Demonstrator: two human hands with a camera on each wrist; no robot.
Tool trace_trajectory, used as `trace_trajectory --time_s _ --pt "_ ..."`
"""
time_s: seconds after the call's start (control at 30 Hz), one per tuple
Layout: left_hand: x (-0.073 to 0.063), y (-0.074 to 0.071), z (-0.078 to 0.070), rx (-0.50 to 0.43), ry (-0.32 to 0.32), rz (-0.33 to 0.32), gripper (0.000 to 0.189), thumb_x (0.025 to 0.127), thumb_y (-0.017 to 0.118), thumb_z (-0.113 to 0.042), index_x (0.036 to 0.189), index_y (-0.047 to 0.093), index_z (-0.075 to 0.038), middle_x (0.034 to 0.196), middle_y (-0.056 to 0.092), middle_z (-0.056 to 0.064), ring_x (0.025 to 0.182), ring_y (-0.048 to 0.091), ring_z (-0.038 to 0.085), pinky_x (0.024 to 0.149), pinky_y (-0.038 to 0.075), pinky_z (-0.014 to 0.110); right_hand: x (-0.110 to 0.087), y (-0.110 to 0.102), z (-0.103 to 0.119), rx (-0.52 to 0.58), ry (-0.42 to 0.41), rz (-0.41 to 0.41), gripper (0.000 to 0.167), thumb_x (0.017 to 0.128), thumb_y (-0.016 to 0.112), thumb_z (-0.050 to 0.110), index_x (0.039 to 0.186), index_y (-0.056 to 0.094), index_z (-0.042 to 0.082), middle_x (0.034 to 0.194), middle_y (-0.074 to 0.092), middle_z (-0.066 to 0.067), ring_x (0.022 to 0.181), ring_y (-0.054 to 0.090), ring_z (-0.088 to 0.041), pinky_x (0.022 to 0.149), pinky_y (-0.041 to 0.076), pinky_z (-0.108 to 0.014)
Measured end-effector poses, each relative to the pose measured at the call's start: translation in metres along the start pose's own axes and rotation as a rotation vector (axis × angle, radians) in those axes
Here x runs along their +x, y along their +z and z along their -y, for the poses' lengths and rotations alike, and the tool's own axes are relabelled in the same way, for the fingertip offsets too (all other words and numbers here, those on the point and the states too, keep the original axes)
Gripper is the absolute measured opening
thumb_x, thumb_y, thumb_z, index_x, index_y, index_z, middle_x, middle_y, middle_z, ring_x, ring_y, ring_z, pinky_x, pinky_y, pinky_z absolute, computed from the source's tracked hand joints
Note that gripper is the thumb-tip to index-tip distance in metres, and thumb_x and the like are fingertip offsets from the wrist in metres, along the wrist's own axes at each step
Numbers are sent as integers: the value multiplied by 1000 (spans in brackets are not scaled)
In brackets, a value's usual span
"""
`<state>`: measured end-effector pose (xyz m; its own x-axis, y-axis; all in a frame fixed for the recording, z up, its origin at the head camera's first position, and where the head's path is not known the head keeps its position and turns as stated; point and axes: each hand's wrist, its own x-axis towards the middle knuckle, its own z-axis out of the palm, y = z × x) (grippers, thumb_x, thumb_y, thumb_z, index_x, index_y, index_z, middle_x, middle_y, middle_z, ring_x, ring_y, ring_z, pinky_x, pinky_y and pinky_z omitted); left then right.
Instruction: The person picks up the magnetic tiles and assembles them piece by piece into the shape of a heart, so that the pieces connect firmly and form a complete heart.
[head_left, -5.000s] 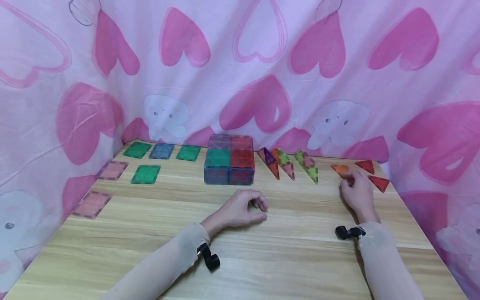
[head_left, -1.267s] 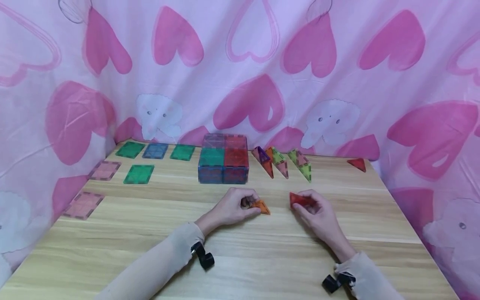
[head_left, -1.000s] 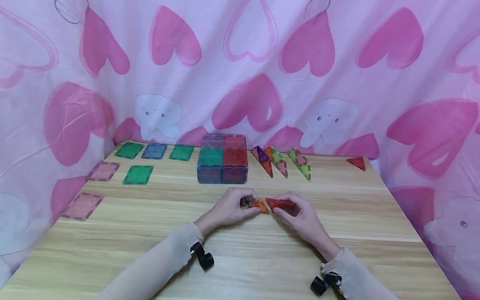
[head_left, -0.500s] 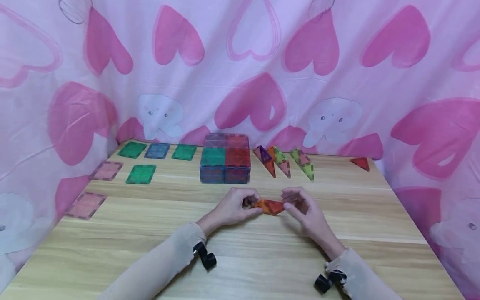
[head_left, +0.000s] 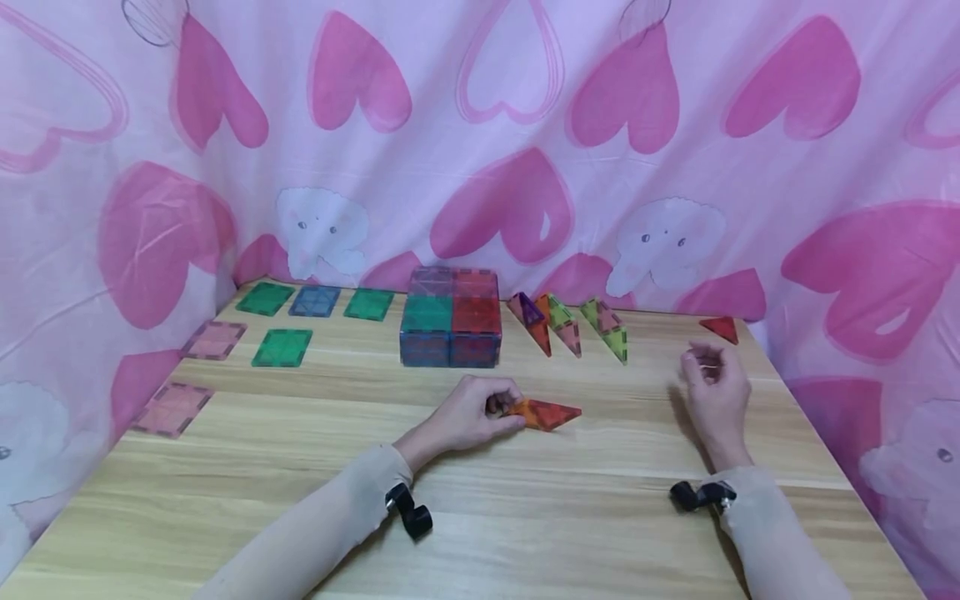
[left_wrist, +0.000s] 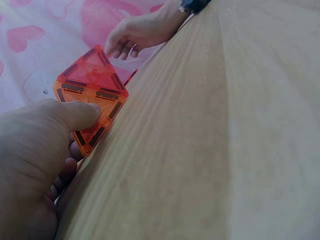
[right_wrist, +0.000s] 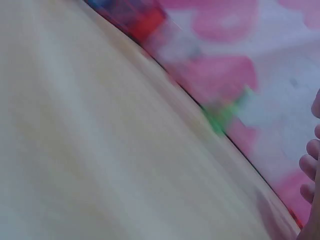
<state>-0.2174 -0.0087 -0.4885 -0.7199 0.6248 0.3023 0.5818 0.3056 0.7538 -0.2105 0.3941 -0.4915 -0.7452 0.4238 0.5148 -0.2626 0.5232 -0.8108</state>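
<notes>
My left hand (head_left: 472,414) pinches an orange triangular magnetic tile (left_wrist: 90,110) between thumb and fingers, low over the middle of the table. Edge to edge with it sits a red triangular tile (head_left: 557,415), tilted up off the wood in the left wrist view. My right hand (head_left: 716,400) holds nothing, its fingers loosely curled above the table's right side. Just beyond it lies another red triangular tile (head_left: 722,328). The right wrist view is blurred and catches only that hand's fingertips (right_wrist: 311,165) at its edge.
A block of stacked square tiles (head_left: 450,321) stands at the back centre. Right of it lie joined triangle tiles (head_left: 531,321) and green-and-pink ones (head_left: 604,327). Several green, blue and pink square tiles (head_left: 281,348) lie on the left. A pink heart-print curtain (head_left: 495,200) closes off the back and sides.
The right hand brought a red triangle to the orange one, let go of it there, and moved back right toward the last red triangle. The left hand has kept its hold.
</notes>
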Motion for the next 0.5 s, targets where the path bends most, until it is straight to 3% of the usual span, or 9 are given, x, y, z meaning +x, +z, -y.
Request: trace_trajectory --time_s 0.13,0.27,0.33,0.4,0.5 --pt "0 -1 0 3 -5 1 15 96 89 -15 103 76 -17 93 74 -8 86 66 4 78 58 24 22 -15 -18 -49 49 -74 35 102 75 15 133 71 -1 103 68 15 88 62 2 76 48 -8" --pt "0 0 1 9 -9 6 15 97 89 -16 103 76 -17 94 74 -9 86 66 4 78 58 24 34 -26 -32 -203 88 -45 50 100 81 22 145 67 4 125 67 -1 104 65 -9 85 48 -9" --pt "0 0 1 6 -9 7 14 97 89 -16 103 76 -18 94 74 -9 86 66 4 78 58 24 39 -31 -37 -287 95 21 60 99 81 23 153 61 5 139 61 -13 120 64 -23 100 50 -21" --pt "0 0 1 3 -6 7 14 97 89 -16 103 77 -18 94 74 -9 86 66 4 78 58 24 45 -37 -41 -371 76 104 67 100 78 23 160 54 4 152 53 -23 135 57 -39 114 48 -40" --pt "0 0 0 -2 -1 7 14 97 89 -16 104 76 -18 94 74 -9 86 66 4 78 58 24 52 -45 -48 -461 2 210 77 100 73 18 168 42 1 161 42 -33 146 45 -55 121 37 -69"
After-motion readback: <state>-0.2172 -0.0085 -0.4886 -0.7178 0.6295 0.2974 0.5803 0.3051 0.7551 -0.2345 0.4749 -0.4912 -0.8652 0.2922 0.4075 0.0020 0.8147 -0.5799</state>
